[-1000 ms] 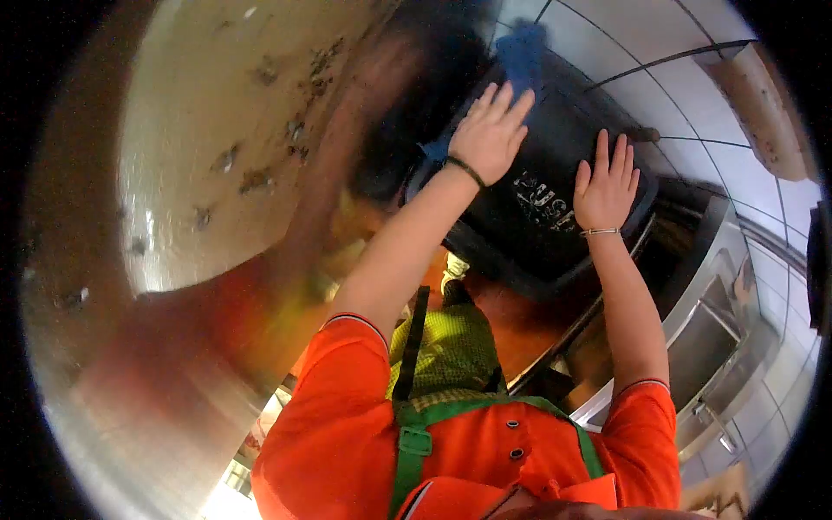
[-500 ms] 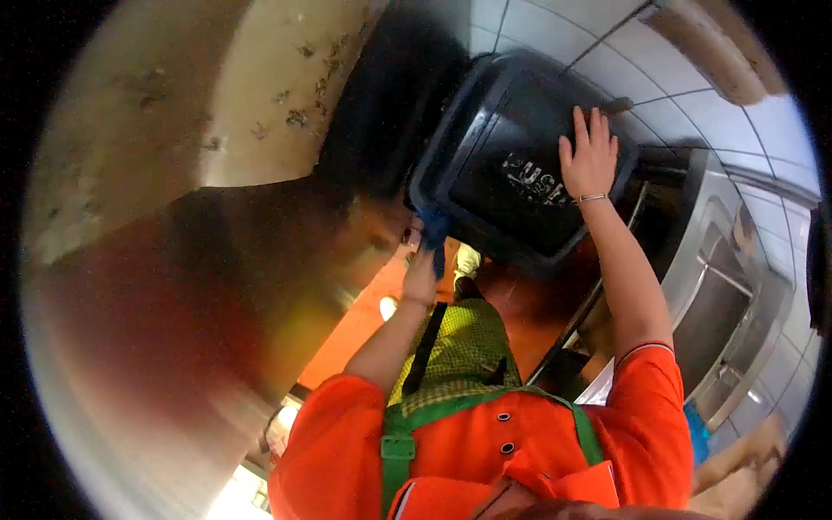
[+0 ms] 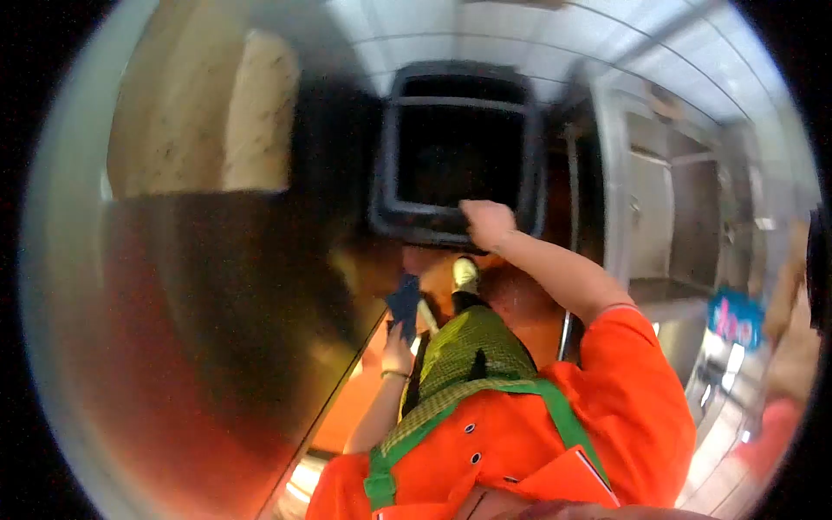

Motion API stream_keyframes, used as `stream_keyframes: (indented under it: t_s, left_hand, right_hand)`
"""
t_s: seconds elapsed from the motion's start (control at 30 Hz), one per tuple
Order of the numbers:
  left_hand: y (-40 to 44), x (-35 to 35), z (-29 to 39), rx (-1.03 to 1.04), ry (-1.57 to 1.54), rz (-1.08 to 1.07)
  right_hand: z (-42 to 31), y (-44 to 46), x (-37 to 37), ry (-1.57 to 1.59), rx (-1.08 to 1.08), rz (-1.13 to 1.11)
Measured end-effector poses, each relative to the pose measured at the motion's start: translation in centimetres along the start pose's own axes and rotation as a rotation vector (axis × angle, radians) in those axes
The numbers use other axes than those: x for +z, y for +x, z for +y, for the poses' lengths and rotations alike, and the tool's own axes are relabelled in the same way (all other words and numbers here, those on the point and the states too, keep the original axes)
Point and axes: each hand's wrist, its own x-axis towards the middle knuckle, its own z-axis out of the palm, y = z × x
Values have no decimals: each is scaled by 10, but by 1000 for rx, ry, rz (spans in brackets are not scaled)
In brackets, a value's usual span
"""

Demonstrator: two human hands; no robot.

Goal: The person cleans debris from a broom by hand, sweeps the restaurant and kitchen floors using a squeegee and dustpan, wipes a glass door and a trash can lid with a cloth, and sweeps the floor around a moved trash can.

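Observation:
A black bin point(image 3: 418, 227) with a rounded rectangular rim stands against the tiled wall, and its inside looks dark. My right hand point(image 3: 491, 224) is closed over the near edge of that rim, toward its right corner. Lower and to the left, my left hand point(image 3: 398, 354) holds a dark blue cloth point(image 3: 404, 302) that sticks up from the fingers, apart from the bin. Blur hides whether the bin's lid flap is tilted or the lid is off.
To the left is a large shiny metal surface point(image 3: 199, 321), with a pale speckled panel point(image 3: 260, 121) beyond it. Metal sink-like units point(image 3: 672, 208) line the right side, near a blue bag point(image 3: 735, 318). My shoe point(image 3: 465, 275) stands on the reddish floor.
My right hand has gone from lying flat on the bin's lid to gripping its near edge. The lid lettering no longer shows. My left hand and the cloth have drawn back from the bin.

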Motion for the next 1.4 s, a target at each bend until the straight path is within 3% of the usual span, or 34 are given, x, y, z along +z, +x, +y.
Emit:
stream_keyframes:
  t_s: [0.1,0.13,0.17,0.3,0.43,0.5,0.63,0.73,0.77,0.87,1.03,1.07,1.13,1.2,1.27,1.4]
  left_hand:
    - [7,15,-58,143,39,84]
    - [0,-6,-33,286,60,150]
    - [-17,-22,-6,139,36,22]
    - [-11,-31,2,180,-64,56]
    - [-11,-38,11,285,9,18]
    - [3,-35,6,304,-49,4]
    - [7,-40,19,360,47,40]
    - [25,-38,24,434,105,62]
    - [20,-40,37,318,132,63]
    - [19,-43,49,329,70,61]
    - [9,-48,55,340,-7,141]
    - [3,-52,59,305,10,127]
    - [-1,-55,53,329,35,151]
    - [1,-51,42,307,7,163]
    - [-8,-57,51,189,-23,86]
    - [-13,-54,49,157,21,132]
  right_hand:
    - [-26,-36,-38,-31,-129,169]
    - [-35,-48,-50,-33,-154,206]
    - [-41,-68,-65,-44,-189,230]
    - [-53,-151,-137,-45,-246,291]
    - [-33,-255,-191,-55,-165,297]
    - [-21,-298,-215,-74,-24,259]
    - [18,-351,-216,16,157,277]
    - [69,-360,-195,241,168,448]
    - [77,-360,-197,336,208,472]
    - [124,-350,-194,567,315,583]
    - [145,-345,-215,586,431,510]
    - [186,-343,-203,541,449,482]
    - [175,-333,-220,676,493,394]
    - [189,-319,-221,723,422,338]
    - [198,-295,-222,675,420,258]
    - [198,-271,-226,474,546,283]
